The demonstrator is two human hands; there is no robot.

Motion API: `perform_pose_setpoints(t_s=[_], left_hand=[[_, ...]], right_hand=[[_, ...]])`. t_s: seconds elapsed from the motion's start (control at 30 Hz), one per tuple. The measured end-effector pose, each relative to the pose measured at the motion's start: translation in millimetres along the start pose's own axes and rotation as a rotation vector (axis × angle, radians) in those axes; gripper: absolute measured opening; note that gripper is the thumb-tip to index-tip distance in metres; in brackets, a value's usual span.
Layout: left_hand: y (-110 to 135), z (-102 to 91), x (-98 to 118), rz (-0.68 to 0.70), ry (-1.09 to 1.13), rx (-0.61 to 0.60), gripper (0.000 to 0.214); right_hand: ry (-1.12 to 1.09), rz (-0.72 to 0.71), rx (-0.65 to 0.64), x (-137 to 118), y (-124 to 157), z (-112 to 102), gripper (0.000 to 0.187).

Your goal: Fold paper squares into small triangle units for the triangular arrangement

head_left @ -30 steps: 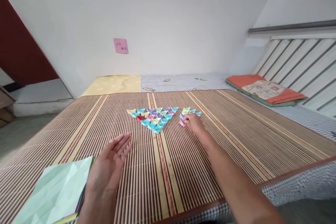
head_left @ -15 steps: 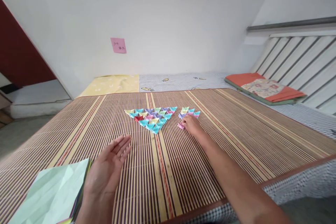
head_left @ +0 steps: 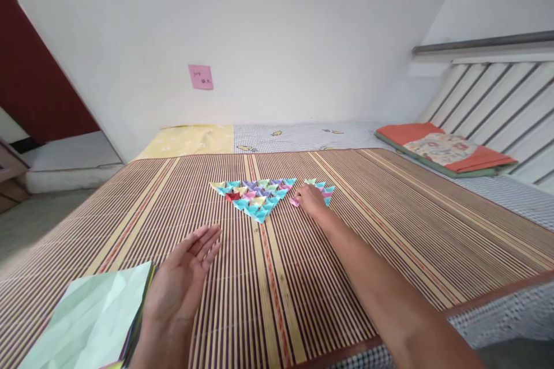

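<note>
Folded paper boats (head_left: 258, 200) in several colours lie on the bamboo mat in a triangle pointing toward me. To its right sits a smaller group of paper boats (head_left: 328, 194), partly hidden behind my right hand (head_left: 310, 198). The fingers of that hand are pinched on a pink paper boat (head_left: 295, 202), between the two groups. My left hand (head_left: 184, 277) lies palm up over the mat with its fingers stretched out, and nothing is in it. Beside it, at the lower left, is a stack of coloured paper (head_left: 95, 311) with a pale green sheet on top.
The striped bamboo mat (head_left: 372, 219) covers the bed. Folded orange and green cloth (head_left: 445, 147) lies at the far right by a white slatted rail (head_left: 511, 104). A pink note (head_left: 201, 77) is stuck to the white wall behind.
My right hand has shifted left with the pink paper boat, toward the large triangle, and now covers more of the small group. My left hand stays about where it was. The view has shifted slightly.
</note>
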State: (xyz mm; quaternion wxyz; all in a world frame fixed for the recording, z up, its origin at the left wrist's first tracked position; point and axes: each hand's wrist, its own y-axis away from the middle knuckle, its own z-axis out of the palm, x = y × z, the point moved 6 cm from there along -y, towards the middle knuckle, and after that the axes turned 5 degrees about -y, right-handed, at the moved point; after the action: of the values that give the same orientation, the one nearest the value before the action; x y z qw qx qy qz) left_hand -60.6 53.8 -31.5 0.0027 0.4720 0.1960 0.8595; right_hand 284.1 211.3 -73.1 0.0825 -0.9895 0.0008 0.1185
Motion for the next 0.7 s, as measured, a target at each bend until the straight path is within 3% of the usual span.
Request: perform_pose_setpoints(t_s=[0.7], left_hand=[[6, 7.3, 1, -0.047, 0.034, 0.080, 0.027]], right_hand=[[0.064, -0.040, -0.038, -11, 3, 0, 0.026]])
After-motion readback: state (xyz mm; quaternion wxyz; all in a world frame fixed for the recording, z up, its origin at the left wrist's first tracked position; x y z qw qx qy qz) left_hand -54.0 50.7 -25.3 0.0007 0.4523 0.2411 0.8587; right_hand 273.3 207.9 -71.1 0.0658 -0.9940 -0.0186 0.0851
